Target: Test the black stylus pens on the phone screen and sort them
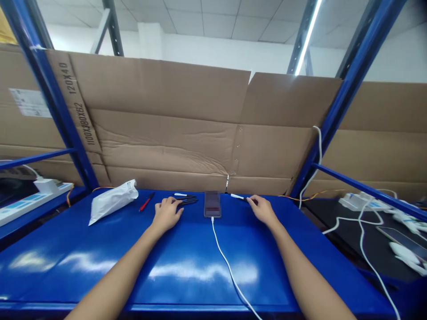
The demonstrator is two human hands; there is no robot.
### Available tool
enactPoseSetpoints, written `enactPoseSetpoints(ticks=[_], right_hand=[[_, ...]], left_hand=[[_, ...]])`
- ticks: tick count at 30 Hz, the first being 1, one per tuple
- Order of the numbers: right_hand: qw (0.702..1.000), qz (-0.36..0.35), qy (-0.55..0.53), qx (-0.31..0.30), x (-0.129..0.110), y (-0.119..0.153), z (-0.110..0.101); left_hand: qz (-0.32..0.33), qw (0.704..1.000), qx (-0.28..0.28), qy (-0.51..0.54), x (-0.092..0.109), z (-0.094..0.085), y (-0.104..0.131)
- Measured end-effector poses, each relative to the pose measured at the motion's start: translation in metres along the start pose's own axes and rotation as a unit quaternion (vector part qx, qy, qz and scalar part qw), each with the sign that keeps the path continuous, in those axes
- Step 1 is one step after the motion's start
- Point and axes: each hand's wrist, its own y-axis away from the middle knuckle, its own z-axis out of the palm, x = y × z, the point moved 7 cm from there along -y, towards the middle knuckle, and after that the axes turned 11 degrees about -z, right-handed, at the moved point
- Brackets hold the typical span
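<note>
My right hand [263,210] is closed in a pinch on the dark end of a black-and-white pen [237,197], whose white end points left towards the phone. My left hand [167,214] lies on the blue table, thumb apart from the fingers, with its fingertips at several dark pens [188,201] that stick out to the right. Whether it touches them I cannot tell. Just behind these is another pen with a white end [181,194]. Between my hands a phone [212,204] lies flat, a white cable [224,258] plugged into its near end.
Left of my left hand are a red-and-black pen [146,202] and a white plastic packet [113,201]. Cardboard [173,142] walls the back of the blue table [187,284]. Blue posts flank it. Power strips [20,205] and loose cables lie on the neighbouring surfaces.
</note>
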Motion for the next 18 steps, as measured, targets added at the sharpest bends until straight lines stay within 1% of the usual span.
enactPoseSetpoints(ticks=[2,5,8,11,15,18], right_hand=[[1.000,0.004,0.018,-0.021,0.012,0.001,0.005],[0.998,0.010,0.044,-0.037,0.022,0.001,0.013],[0.996,0.023,0.076,-0.036,0.030,0.002,0.015],[0.993,0.040,0.104,-0.026,0.037,0.004,0.015],[0.992,0.045,0.120,-0.011,0.038,0.006,0.012],[0.993,0.031,0.115,0.001,0.028,0.004,0.009]], left_hand=[[-0.012,1.000,0.005,-0.028,-0.003,0.000,0.000],[-0.006,0.999,0.010,-0.039,-0.001,-0.002,0.001],[0.001,0.999,0.012,-0.046,0.002,-0.004,0.001],[-0.008,0.998,0.011,-0.056,-0.001,-0.004,0.001],[-0.017,0.998,0.008,-0.067,-0.006,-0.002,-0.001],[-0.004,0.998,0.012,-0.061,-0.003,-0.002,-0.001]])
